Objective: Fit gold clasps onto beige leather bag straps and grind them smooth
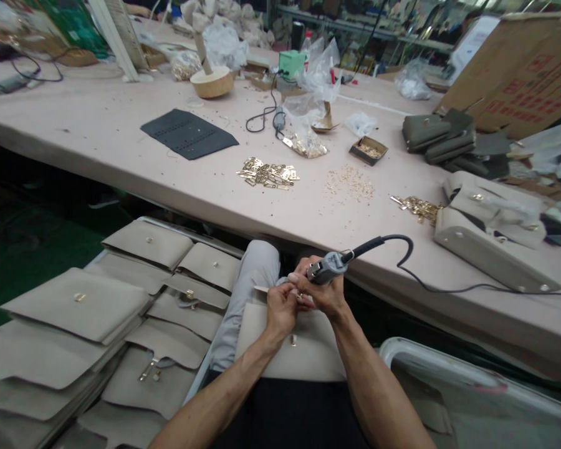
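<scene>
A beige bag piece with a small gold fitting lies across the person's lap. Over its upper edge, my right hand is wrapped round a grey corded power tool, its black cable running off to the right. My left hand is closed in a pinch against the upper part of the bag, close beside my right fingers. What sits between its fingertips is too small to make out. The tool's tip is hidden by the hands.
Stacked beige bag pieces fill the left side. On the table lie gold plates, scattered small gold parts, a small box and a dark panel. A white-rimmed bin stands at lower right.
</scene>
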A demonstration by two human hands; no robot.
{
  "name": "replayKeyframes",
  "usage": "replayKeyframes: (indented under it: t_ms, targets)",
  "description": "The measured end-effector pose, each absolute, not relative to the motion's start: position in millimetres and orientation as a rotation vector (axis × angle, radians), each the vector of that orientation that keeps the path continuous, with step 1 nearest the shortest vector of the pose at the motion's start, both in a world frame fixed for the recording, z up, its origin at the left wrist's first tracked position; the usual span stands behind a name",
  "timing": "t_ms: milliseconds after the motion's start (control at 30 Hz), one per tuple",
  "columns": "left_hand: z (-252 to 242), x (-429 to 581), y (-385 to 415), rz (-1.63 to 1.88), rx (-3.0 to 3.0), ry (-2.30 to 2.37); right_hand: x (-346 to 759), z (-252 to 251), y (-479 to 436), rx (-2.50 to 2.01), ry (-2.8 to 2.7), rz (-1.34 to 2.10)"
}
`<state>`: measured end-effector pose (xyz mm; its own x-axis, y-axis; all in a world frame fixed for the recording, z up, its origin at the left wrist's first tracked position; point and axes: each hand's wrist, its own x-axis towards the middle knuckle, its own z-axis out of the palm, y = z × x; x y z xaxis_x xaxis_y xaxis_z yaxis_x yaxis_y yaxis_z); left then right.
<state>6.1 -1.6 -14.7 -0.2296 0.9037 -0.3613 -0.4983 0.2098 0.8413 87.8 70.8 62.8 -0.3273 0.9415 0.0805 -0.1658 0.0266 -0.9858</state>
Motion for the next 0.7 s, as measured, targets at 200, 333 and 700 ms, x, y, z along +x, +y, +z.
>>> replayKeyframes:
  t_ms: [200,333,700]
  targets:
    - [-16,9,-2,1.362,0.429,1.259,85,65,66,-0.925,-1.231,1.294]
    - [-11,10,-3,1.352,0.485,1.204,96,81,70,-0.692,-1.426,1.507]
    - [-6,11,-10,1.369,0.565,1.280,163,135,140,-0.390,-0.554,1.683]
